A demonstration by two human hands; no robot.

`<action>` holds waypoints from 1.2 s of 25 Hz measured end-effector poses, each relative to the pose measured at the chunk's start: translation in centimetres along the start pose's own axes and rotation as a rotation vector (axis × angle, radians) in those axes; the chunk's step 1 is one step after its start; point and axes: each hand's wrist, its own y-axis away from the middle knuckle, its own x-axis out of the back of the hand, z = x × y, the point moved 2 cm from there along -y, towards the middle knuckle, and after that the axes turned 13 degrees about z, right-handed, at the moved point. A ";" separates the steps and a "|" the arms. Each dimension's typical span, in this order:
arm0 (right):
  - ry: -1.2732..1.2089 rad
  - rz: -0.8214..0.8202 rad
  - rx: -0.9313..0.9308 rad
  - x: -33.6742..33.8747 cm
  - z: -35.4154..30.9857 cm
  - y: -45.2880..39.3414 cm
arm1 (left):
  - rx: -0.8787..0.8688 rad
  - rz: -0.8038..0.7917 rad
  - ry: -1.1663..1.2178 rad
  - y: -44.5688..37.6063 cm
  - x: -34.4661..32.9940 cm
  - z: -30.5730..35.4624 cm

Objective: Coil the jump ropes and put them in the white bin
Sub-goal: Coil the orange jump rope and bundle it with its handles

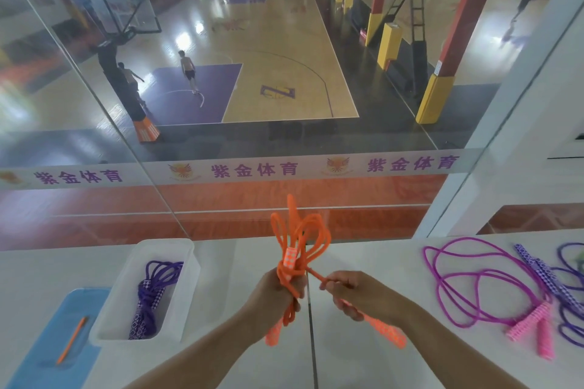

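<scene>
Above a white table (221, 262), left hand (271, 294) gripping a bundled orange rope (300, 230), right hand (357, 297) pinching its loose end and holding one handle, white bin (189, 265) at left holding a coiled purple rope (151, 294), pink rope (467, 287) lying uncoiled at right.

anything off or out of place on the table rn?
Nothing damaged or spilled. Only stray item: an orange pencil lying on the blue mat left of the white bin, not part of the rope job. The magenta rope and a purple rope lie loose at right, simply not yet coiled.
</scene>
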 end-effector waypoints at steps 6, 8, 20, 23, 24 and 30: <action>0.799 0.019 0.239 -2.7 -0.6 -0.9 | -0.063 0.119 -0.484 -3.3 -0.5 -3.1; 1.065 -0.021 0.307 -3.6 -1.3 -0.9 | -0.160 0.080 -0.774 -3.0 -1.3 -3.2; 0.671 0.570 0.391 0.4 -2.2 -5.2 | -0.144 -0.388 -0.604 0.7 -0.2 0.7; -0.432 0.745 0.518 -3.1 1.4 -5.3 | -0.074 -0.319 -0.265 0.8 -0.6 0.4; -0.555 0.525 0.253 -2.6 0.7 -4.2 | -0.051 -0.331 -0.227 0.7 -1.1 -0.1; 0.369 0.363 0.091 -2.2 2.0 -2.4 | 0.185 -0.247 0.255 -0.2 -1.5 -2.4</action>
